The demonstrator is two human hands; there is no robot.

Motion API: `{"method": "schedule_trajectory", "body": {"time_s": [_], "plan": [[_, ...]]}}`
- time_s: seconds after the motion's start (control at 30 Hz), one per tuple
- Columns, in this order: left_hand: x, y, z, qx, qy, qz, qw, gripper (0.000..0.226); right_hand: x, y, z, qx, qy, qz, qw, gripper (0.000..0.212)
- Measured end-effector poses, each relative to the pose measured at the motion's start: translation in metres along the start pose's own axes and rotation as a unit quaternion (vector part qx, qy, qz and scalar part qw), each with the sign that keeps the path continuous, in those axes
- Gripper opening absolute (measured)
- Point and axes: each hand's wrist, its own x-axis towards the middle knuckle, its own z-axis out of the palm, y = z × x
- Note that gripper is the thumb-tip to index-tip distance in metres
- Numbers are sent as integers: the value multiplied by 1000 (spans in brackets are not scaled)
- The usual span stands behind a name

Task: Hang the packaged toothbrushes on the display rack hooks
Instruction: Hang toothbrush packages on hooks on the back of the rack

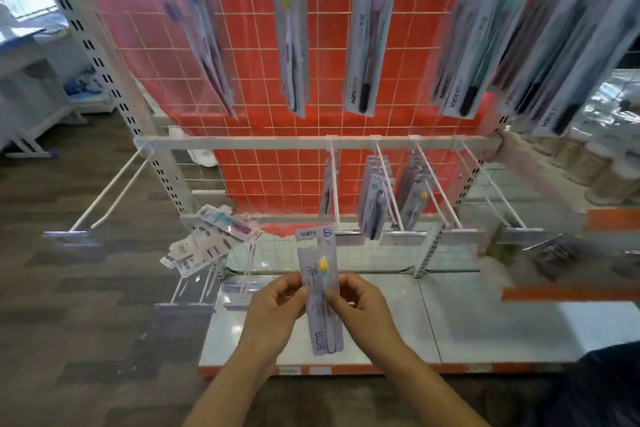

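A packaged toothbrush [320, 262] with a yellow and teal brush head stands upright in front of the rack's lower shelf. My left hand [277, 312] pinches its left edge and my right hand [360, 309] pinches its right edge, about halfway up the pack. The middle row of white hooks [433, 180] holds several hung packs [375, 205]. More packs [369, 35] hang from the top row. A loose pile of packs [211, 239] lies across the low hooks at the left.
An orange wire grid panel [263, 87] backs the rack. A white base shelf [485, 315] lies below the hooks. Empty long hooks [107, 194] stick out at the left. Orange shelf edges [568, 293] jut in from the right. Dark wood flooring [86, 305] spreads to the left.
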Motion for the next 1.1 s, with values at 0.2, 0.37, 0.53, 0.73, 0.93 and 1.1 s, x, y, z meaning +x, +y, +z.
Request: {"method": "schedule_trajectory", "body": {"time_s": [0.2, 0.37, 0.53, 0.73, 0.93, 1.1], "plan": [[9, -17, 18, 41, -18, -25, 999, 17, 0, 23, -6, -3, 13, 41, 999, 23], [22, -29, 39, 94, -22, -21, 995, 15, 9, 44, -22, 14, 40, 47, 998, 11], [37, -38, 53, 151, -33, -15, 988, 20, 22, 56, -30, 30, 59, 65, 996, 23], [57, -49, 69, 187, -64, -42, 979, 26, 32, 75, -38, 4, 100, 83, 991, 13], [60, -43, 90, 192, -67, -7, 979, 16, 36, 77, -53, -17, 127, 89, 988, 5], [54, -35, 99, 167, -83, 0, 982, 11, 25, 63, -66, -28, 143, 64, 987, 5]]}}
